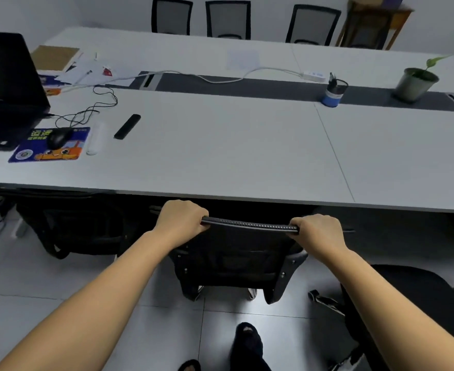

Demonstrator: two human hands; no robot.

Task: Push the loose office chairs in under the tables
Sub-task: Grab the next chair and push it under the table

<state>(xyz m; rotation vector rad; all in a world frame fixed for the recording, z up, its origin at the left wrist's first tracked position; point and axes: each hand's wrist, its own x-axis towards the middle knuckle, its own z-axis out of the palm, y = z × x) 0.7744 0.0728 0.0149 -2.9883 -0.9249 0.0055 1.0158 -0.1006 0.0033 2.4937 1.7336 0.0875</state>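
Observation:
A black mesh office chair (238,259) stands right in front of me, its seat partly under the near edge of the long white table (220,156). My left hand (179,220) is closed over the left end of the chair's top rail. My right hand (318,231) grips the right end of the same rail. Another black chair (70,226) sits tucked under the table to the left. A third black chair (418,295) stands loose on the floor at my lower right, away from the table.
On the table lie a laptop (6,89), a mouse (58,137) on a blue pad, a black remote (127,126), a pen cup (333,93) and a potted plant (416,83). Three chairs (227,20) line the far side. My feet (247,344) stand on the tiled floor.

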